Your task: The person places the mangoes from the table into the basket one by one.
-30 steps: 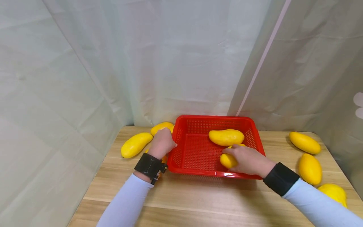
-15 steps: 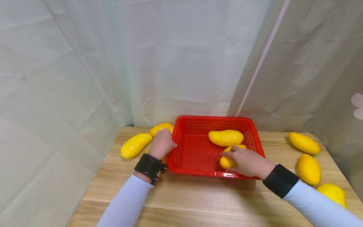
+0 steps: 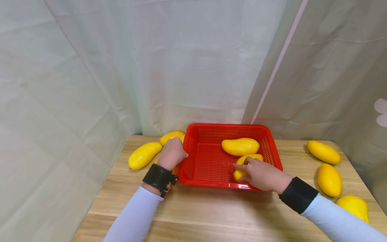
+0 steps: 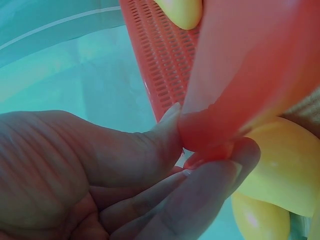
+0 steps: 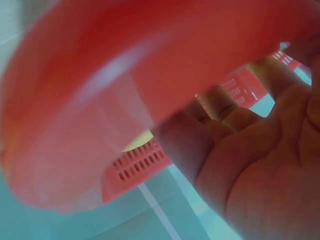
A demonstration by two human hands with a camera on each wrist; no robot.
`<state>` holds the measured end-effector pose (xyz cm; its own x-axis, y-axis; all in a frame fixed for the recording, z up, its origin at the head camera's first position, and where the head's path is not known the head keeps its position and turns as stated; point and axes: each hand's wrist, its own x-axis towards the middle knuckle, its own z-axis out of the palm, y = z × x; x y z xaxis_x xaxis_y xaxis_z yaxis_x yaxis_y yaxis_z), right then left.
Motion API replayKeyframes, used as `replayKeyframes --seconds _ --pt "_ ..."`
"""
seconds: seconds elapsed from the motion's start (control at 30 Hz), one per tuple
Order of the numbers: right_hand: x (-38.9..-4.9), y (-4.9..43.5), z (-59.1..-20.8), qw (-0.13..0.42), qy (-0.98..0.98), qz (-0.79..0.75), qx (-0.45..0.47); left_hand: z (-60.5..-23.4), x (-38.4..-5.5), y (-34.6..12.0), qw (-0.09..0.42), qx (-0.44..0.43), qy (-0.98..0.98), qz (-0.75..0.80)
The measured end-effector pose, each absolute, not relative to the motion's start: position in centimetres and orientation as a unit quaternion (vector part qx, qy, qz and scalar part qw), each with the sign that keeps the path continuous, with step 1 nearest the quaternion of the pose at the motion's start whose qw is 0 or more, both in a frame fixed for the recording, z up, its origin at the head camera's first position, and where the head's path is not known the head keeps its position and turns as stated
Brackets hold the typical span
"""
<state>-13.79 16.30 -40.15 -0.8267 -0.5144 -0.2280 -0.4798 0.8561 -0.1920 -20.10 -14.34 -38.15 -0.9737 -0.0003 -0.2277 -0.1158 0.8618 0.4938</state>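
My left hand (image 3: 173,154) pinches the left rim of a red plastic basket (image 3: 231,185), thumb and fingers on either side of it in the left wrist view. Inside the basket's right half lie two yellow mangoes. One mango (image 3: 240,147) lies near the back wall. The nearer mango (image 3: 252,157) sits under my right hand (image 3: 261,173), whose fingers are spread loosely over it, partly hiding it. In the right wrist view the blurred red rim (image 5: 115,85) crosses in front of the right hand's fingers.
To the basket's left are several yellow fruits, including a mango (image 3: 145,155) and another mango (image 3: 172,136) behind the left hand. On the right lie a mango (image 3: 323,152), a second mango (image 3: 329,180) and a lumpier yellow fruit (image 3: 353,205). A pale curtain (image 3: 193,67) hangs behind the wooden table (image 3: 211,218).
The nearer mango has settled lower in the basket. My right hand's fingers have loosened and spread from around it. The left hand stays on the rim.
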Motion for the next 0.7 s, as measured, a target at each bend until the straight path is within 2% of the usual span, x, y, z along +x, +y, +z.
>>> replayKeyframes --seconds 0.23,0.7 --pt "-13.98 16.17 -40.42 0.107 0.955 -0.083 -0.262 -38.25 -20.14 -14.38 0.111 -0.026 0.956 0.269" --pt "-14.14 15.76 -40.98 0.100 0.956 -0.068 -0.266 -38.35 -20.13 -14.49 0.113 -0.025 0.955 0.272"
